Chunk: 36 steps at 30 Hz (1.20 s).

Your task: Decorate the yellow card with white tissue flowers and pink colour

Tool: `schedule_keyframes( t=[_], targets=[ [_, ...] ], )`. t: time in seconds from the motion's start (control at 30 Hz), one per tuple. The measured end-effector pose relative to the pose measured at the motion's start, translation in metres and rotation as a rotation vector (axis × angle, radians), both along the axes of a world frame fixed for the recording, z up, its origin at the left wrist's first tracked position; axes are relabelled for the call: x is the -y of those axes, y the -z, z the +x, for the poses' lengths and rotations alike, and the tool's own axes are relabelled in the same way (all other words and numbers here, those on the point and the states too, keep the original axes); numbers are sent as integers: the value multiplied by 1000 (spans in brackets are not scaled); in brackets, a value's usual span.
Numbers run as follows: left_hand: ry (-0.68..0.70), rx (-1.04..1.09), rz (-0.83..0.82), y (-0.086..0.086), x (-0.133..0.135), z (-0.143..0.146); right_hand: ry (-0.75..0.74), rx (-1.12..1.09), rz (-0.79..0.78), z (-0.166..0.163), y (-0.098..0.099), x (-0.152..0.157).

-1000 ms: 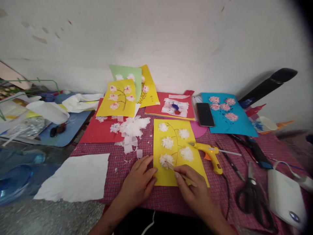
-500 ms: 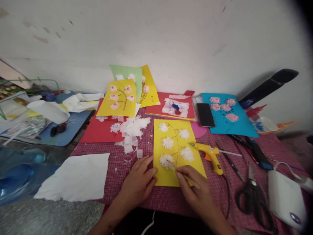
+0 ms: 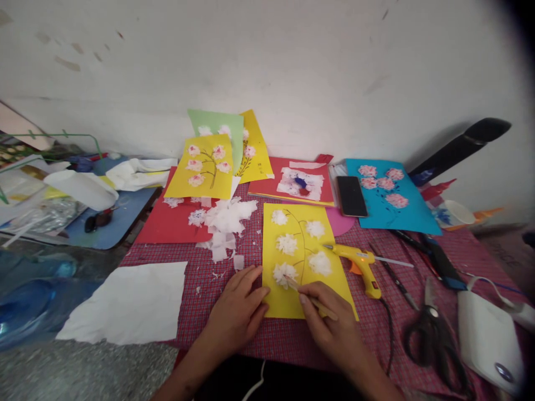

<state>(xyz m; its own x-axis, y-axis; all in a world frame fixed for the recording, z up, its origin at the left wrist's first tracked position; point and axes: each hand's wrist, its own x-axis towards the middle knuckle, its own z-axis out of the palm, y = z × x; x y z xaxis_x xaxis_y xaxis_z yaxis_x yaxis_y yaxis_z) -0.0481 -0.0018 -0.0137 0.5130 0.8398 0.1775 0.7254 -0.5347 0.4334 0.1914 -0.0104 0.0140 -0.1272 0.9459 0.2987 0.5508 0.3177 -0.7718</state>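
A yellow card [image 3: 295, 303] with a drawn branch and several white tissue flowers lies on the red checked cloth in front of me. My left hand [image 3: 237, 311] rests flat on the cloth with its fingertips on the card's left edge, fingers apart. My right hand [image 3: 330, 326] pinches a thin stick [image 3: 292, 282] whose tip touches the lowest white flower [image 3: 283, 273].
A yellow glue gun [image 3: 359, 264] lies right of the card, with scissors [image 3: 432, 328] and a white box [image 3: 487, 334] further right. White tissue scraps [image 3: 228, 220], finished flower cards, a phone [image 3: 351, 196] and a blue card [image 3: 388, 195] lie behind. White paper [image 3: 125, 303] lies left.
My right hand drew slightly back and then returned, with the stick's tip staying at the lowest flower. My left hand has not moved.
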Motion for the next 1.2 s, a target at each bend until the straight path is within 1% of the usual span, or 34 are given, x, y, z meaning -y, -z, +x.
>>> schedule_keyframes(
  t=[0.1, 0.23, 0.37, 0.43, 0.53, 0.6, 0.67, 0.73, 0.8, 0.93, 1.0, 1.1, 1.13, 1.2],
  targets=[
    [-2, -2, 3, 1, 0, 0, -34, -18, -3, 0, -1, 1],
    [0, -12, 2, 2, 0, 0, -49, -41, 11, 3, -8, 6],
    [-1, -3, 10, 2, 1, 0, -64, -4, 48, 19, -12, 23],
    [1, 8, 16, 2, 0, 0, -65, 70, 103, 33, -5, 37],
    [2, 45, 37, 2, 0, -1, -69, 240, 178, 56, 15, 58],
    [1, 85, 43, 2, -1, -1, -79, 369, 168, 69, 28, 68],
    [-20, 143, 38, 3, -1, -1, -85, 478, 127, 77, 36, 73],
    [-67, 202, 42, 3, -1, -2, -88, 552, 100, 79, 38, 73],
    [-108, 250, 63, 4, -1, -3, -95, 593, 95, 77, 34, 70],
    [-91, 298, 50, 5, 1, -4, -107, 614, 89, 77, 25, 62],
    [-68, 294, 22, 6, 1, -5, -25, 581, 113, 86, 22, 55],
    [-29, 277, 18, 8, 2, -5, 256, 554, 134, 112, 21, 38],
    [-12, 274, 30, 8, 1, -3, 360, 581, 107, 121, 20, 31],
    [15, 267, 55, 7, 0, 0, 470, 656, -22, 133, 19, 16]
  ],
)
